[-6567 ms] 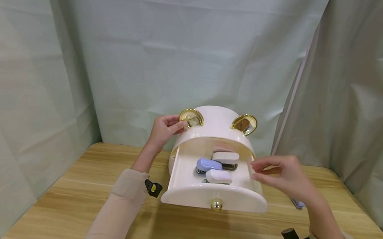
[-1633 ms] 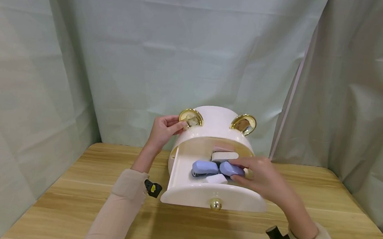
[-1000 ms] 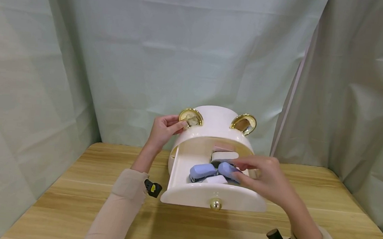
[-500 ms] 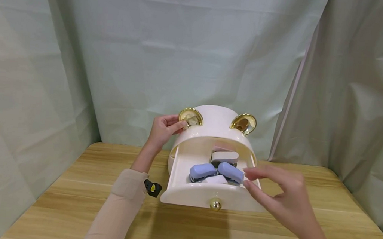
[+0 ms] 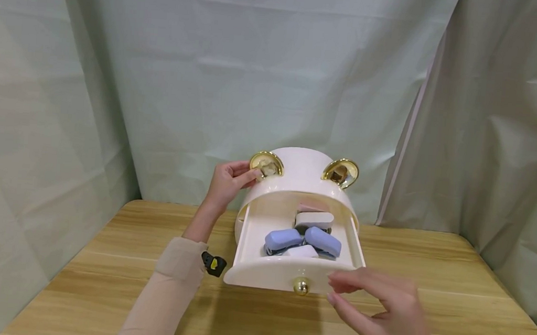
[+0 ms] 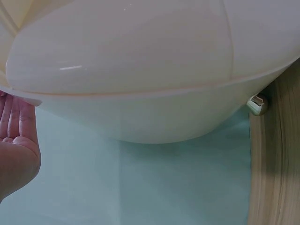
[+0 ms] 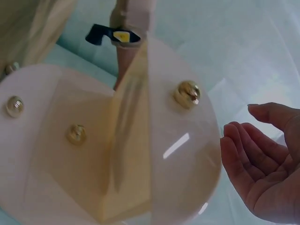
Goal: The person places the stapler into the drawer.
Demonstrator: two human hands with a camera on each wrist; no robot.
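Note:
A cream round storage box [image 5: 303,173] with two gold ears stands on the wooden table, its drawer [image 5: 260,274] pulled out. In the drawer lie two blue staplers [image 5: 283,239] [image 5: 323,241], a white stapler [image 5: 314,219], another white one [image 5: 301,251] and a pink one [image 5: 310,208] at the back. My left hand [image 5: 229,180] grips the box's upper left edge by the left gold ear [image 5: 266,164]. My right hand [image 5: 371,307] hovers empty, fingers loosely extended, just right of the drawer's gold knob [image 5: 300,286]. The right wrist view shows the same knob [image 7: 187,93] and right hand [image 7: 267,164], apart.
The wooden table [image 5: 98,280] stretches out on both sides of the box. Pale green curtains [image 5: 256,82] hang close behind and to either side. In the left wrist view the box's curved body [image 6: 122,70] fills the frame, with my left hand [image 6: 16,150] against it.
My right hand laid a second blue stapler in the drawer, let go, and drew back to the drawer's front by the knob. My left hand has stayed on the box.

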